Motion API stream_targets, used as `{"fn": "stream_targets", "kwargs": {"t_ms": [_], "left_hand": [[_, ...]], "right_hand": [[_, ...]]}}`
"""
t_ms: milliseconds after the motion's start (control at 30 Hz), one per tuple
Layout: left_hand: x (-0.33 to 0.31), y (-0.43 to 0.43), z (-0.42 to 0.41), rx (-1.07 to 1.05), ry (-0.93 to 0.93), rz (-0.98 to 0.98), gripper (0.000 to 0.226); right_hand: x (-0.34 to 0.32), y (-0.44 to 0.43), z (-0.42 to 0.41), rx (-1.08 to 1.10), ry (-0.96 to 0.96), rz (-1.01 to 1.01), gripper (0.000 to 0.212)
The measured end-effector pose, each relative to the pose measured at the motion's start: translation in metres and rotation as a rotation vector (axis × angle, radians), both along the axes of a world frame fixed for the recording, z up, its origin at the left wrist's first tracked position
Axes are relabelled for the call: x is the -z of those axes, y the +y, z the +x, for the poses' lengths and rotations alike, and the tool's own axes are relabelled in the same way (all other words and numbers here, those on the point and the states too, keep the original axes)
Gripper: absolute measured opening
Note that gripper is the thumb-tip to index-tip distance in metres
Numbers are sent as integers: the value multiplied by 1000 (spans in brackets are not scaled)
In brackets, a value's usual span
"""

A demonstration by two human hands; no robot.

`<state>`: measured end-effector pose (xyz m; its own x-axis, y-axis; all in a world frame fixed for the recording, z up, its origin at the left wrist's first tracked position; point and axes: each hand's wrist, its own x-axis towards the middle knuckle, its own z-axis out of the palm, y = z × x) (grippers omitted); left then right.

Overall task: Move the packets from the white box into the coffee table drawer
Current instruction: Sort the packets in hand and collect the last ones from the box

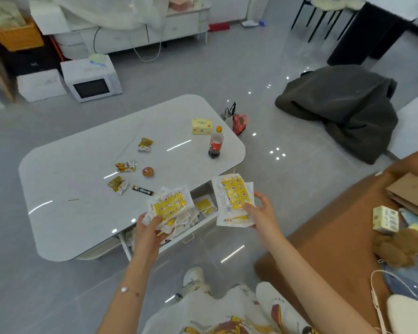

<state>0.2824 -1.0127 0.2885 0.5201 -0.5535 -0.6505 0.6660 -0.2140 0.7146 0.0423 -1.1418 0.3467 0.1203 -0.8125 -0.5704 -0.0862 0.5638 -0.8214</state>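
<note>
left hand (150, 231) grips a bunch of clear plastic packets with yellow print (169, 204) over the open white drawer (198, 227) of the glossy white coffee table (82, 189). right hand (261, 210) pinches a second flat stack of packets (234, 197) just right of the drawer. more packets lie inside.

Probably a home living room, white coffee table (82, 213), brown sofa (336, 237), microwave (92, 80) on tiled floor

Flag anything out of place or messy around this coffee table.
A microwave sits on the floor beyond the coffee table, and a dark garment lies heaped on the tiles to its right. Small snack packets are strewn loose on the tabletop. In the open drawer, the packets lie in a jumbled pile rather than stacked.
</note>
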Motion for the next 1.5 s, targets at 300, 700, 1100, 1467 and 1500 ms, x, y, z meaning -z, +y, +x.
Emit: {"fn": "stream_targets", "kwargs": {"t_ms": [300, 700, 1100, 1467, 1500], "left_hand": [[69, -17, 14, -119, 26, 101, 41], [374, -32, 45, -375, 145, 411, 35], [489, -33, 69, -253, -211, 591, 35], [387, -55, 72, -133, -341, 686, 59], [371, -57, 76, -142, -362, 659, 58]], "right_hand": [[72, -78, 52, -255, 80, 115, 42], [406, -145, 123, -473, 368, 230, 46], [564, -173, 150, -525, 581, 127, 48], [427, -158, 186, -820, 539, -106, 57], [407, -158, 192, -817, 508, -111, 56]]}}
